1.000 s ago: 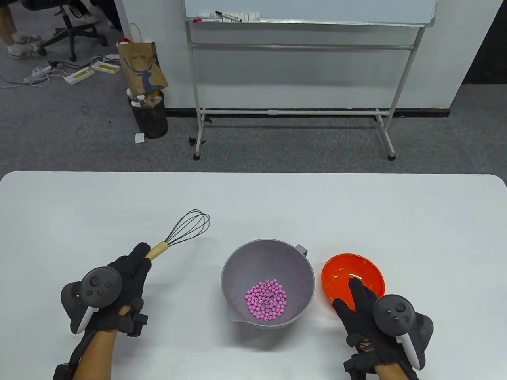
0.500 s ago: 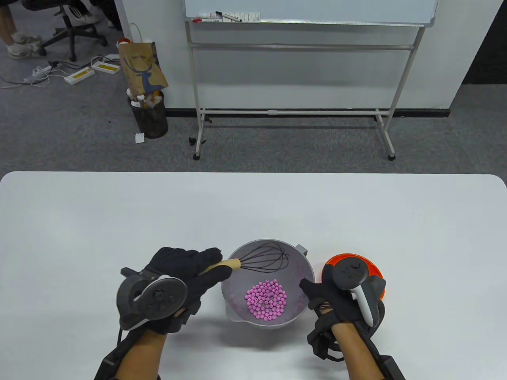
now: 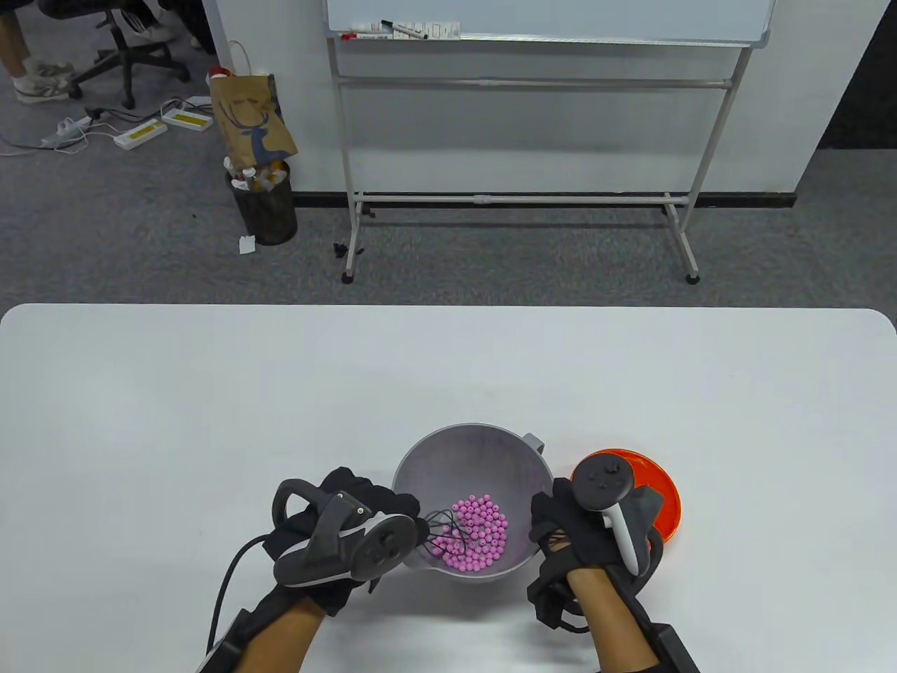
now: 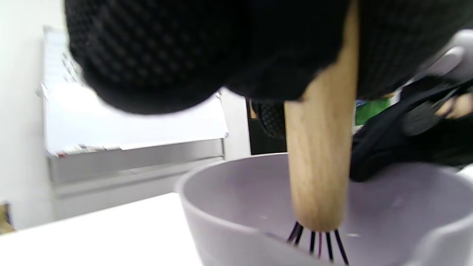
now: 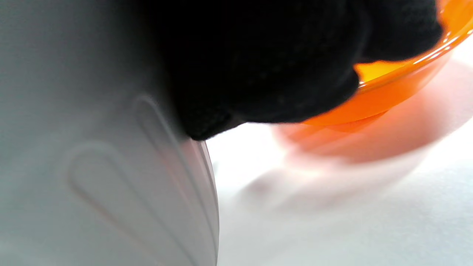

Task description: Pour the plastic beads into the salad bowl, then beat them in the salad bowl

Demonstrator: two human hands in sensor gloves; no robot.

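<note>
The grey salad bowl [image 3: 471,430] stands near the table's front edge with a heap of pink beads [image 3: 480,527] in its bottom. My left hand [image 3: 359,496] grips the whisk's wooden handle [image 4: 319,166] at the bowl's near-left rim. The black whisk wires [image 3: 441,534] dip into the left edge of the beads. My right hand [image 3: 557,522] holds the bowl's right rim, its fingers against the grey outer wall [image 5: 92,166]. The empty orange bowl [image 3: 662,491] sits just right of that hand, partly hidden by the tracker.
The white table [image 3: 210,392] stretches wide to the left, right and far side of the two bowls. A whiteboard stand [image 3: 518,200] and a waste bin [image 3: 266,207] are on the carpet beyond the table.
My left hand carried the whisk from the table's left into the bowl and lowered its wires into the beads. My right hand left the orange bowl and took hold of the salad bowl's right rim.
</note>
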